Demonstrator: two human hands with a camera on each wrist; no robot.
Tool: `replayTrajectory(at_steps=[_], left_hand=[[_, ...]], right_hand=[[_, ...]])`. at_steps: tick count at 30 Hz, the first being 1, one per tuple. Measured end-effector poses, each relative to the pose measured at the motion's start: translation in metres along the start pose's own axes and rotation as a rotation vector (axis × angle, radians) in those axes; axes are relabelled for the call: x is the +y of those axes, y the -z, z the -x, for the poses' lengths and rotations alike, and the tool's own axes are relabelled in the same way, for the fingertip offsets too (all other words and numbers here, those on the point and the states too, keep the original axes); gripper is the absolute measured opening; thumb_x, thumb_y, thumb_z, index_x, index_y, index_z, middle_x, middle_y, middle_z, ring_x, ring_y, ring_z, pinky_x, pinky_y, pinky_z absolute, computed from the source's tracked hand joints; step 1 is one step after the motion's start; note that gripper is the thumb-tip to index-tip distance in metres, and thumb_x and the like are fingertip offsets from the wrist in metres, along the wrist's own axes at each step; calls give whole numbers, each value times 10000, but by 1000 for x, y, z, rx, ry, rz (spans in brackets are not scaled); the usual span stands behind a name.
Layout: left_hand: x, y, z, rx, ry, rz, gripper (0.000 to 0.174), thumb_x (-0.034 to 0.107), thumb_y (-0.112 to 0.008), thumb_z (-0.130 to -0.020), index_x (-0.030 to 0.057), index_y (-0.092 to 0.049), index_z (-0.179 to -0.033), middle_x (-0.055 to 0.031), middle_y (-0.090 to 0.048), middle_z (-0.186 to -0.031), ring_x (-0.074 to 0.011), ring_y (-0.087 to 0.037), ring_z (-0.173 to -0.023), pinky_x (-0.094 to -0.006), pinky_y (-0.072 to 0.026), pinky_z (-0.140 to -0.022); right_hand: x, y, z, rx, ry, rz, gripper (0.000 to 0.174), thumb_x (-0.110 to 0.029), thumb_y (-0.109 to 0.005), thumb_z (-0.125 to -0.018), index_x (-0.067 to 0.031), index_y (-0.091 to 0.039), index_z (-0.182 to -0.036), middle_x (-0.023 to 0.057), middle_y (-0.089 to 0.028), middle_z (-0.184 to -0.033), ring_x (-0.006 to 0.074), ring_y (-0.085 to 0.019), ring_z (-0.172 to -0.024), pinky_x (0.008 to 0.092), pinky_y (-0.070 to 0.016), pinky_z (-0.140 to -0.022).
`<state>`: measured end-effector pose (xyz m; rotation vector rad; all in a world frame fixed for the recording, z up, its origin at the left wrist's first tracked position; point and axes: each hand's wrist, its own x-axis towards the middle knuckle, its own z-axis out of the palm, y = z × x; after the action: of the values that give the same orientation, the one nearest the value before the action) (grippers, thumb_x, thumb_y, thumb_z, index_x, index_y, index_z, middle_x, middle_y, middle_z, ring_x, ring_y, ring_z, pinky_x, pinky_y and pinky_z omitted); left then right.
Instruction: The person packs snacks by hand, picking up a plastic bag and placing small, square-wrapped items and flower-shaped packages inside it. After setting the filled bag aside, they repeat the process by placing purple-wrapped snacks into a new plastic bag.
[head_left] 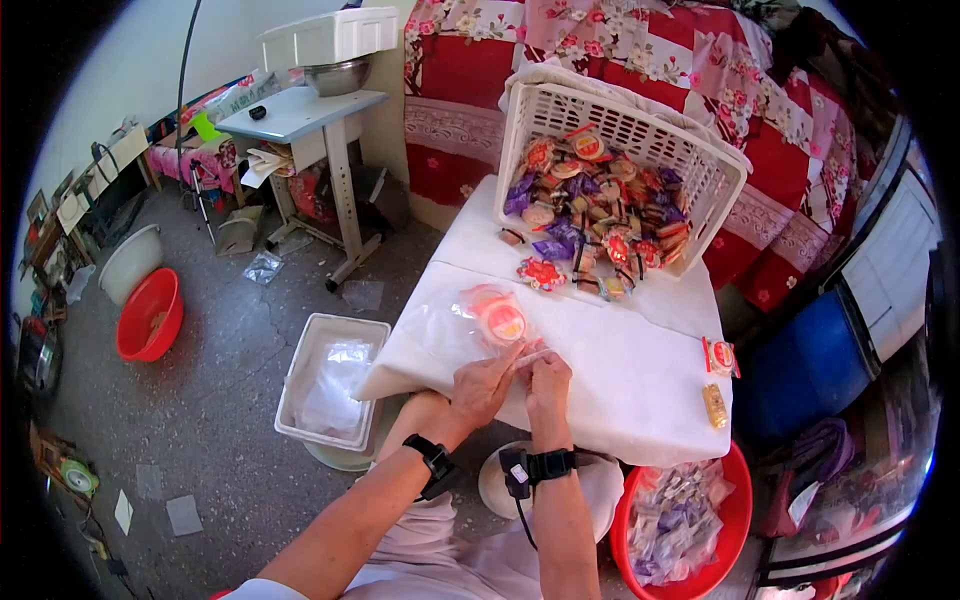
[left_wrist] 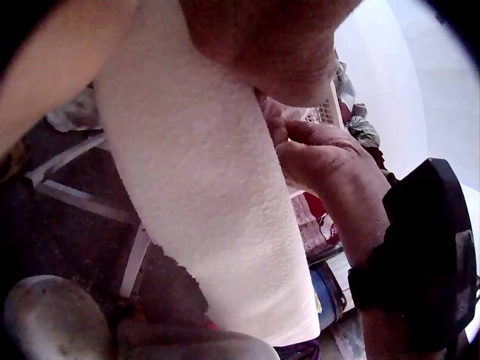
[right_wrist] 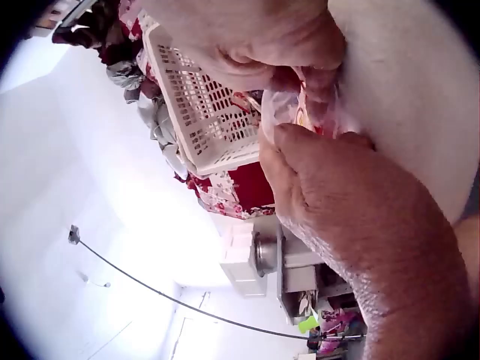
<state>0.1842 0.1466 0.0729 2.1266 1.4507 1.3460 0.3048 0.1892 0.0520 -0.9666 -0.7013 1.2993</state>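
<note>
Close to the table's near edge, my left hand (head_left: 480,388) and right hand (head_left: 548,385) meet at the mouth of a clear plastic bag (head_left: 440,325). A round package with a red and orange label (head_left: 502,322) lies in the bag on the white cloth. My right hand (right_wrist: 255,45) pinches the gathered plastic between thumb and fingers. From the other side, the left hand (right_wrist: 360,202) holds the same plastic with its thumb along it. In the left wrist view the right hand (left_wrist: 330,157) shows beyond the cloth edge, and the bag is mostly hidden.
A white basket (head_left: 625,100) of wrapped snacks lies tipped toward me at the table's back. Two small packets, one red (head_left: 719,357) and one gold (head_left: 714,406), lie at the right edge. A white bin (head_left: 290,390) stands left; a red tub (head_left: 738,510) of packets stands right.
</note>
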Motion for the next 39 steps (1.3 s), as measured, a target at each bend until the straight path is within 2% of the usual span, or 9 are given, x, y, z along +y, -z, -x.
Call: replayTrajectory(at_steps=[4, 7, 16, 23, 27, 29, 31, 34, 39], left_hand=[[1, 1, 1, -22, 29, -6, 396, 165, -506, -901, 121, -500, -1294, -184, -637, -787, -344, -628, -707, -430, -488, -627], [-1, -1, 1, 24, 8, -10, 350, 172, -506, -906, 107, -533, -1249, -189, -639, -794, -347, -630, -713, -430, -488, -628], [-5, 3, 12, 37, 119, 381, 182, 98, -507, -897, 24, -619, -1021, -201, -637, -859, -317, -642, -762, -355, -492, -668], [57, 40, 24, -187, 1, 279, 251, 122, -553, -854, 12, -589, -1077, -156, -633, -932, -230, -616, -810, -302, -477, -732], [87, 60, 28, -407, -32, 133, 320, 164, -592, -810, 13, -586, -1093, -154, -632, -945, -253, -621, -864, -313, -480, -767], [51, 49, 37, -439, -22, 79, 313, 124, -545, -848, -6, -569, -1133, -139, -611, -847, -235, -588, -681, -306, -471, -622], [26, 35, 34, 41, -109, 449, 316, 124, -503, -886, -7, -560, -1168, -108, -577, -799, -201, -560, -767, -284, -449, -793], [18, 40, 5, 77, 142, 330, 310, 130, -453, -926, -10, -546, -1187, -97, -541, -799, -206, -515, -755, -301, -426, -832], [-32, 10, -25, 114, -124, -382, 418, 233, -522, -891, 11, -491, -1243, -185, -507, -1167, -319, -485, -1057, -412, -376, -922]], right_hand=[[-1, 10, 1, -116, -71, 111, 139, 28, -458, -834, 61, -565, -917, 126, -613, -845, 196, -627, -690, 297, -560, -615], [-33, 1, 34, 134, 12, 98, 196, -26, -484, -874, 83, -515, -1034, 150, -598, -896, 224, -640, -739, 307, -561, -614], [-52, 23, 80, -5, -339, 168, 723, -539, -484, -897, 128, -431, -1170, 252, -616, -979, 304, -659, -827, 327, -552, -645], [-40, 24, 77, -277, -275, -390, 397, -368, -557, -907, -5, -581, -1065, 128, -649, -942, 230, -649, -802, 326, -539, -692], [-19, 34, 65, 5, -205, -368, 275, -225, -546, -915, -12, -570, -1089, 98, -640, -955, 196, -633, -831, 321, -528, -698], [-50, 29, 86, 33, -209, -331, 236, -132, -517, -912, -13, -558, -1111, 76, -629, -968, 169, -620, -832, 314, -522, -701], [-49, 50, 93, 2, -128, -374, 246, -134, -503, -920, -6, -545, -1126, 71, -624, -981, 159, -619, -823, 312, -524, -718], [-98, 78, 137, 81, -149, -215, 257, -167, -494, -934, -23, -544, -1141, 66, -625, -990, 158, -626, -847, 332, -559, -687], [-118, 182, 205, 226, -57, -261, 329, -208, -557, -915, -37, -535, -1196, 71, -637, -998, 195, -642, -883, 372, -555, -676]])
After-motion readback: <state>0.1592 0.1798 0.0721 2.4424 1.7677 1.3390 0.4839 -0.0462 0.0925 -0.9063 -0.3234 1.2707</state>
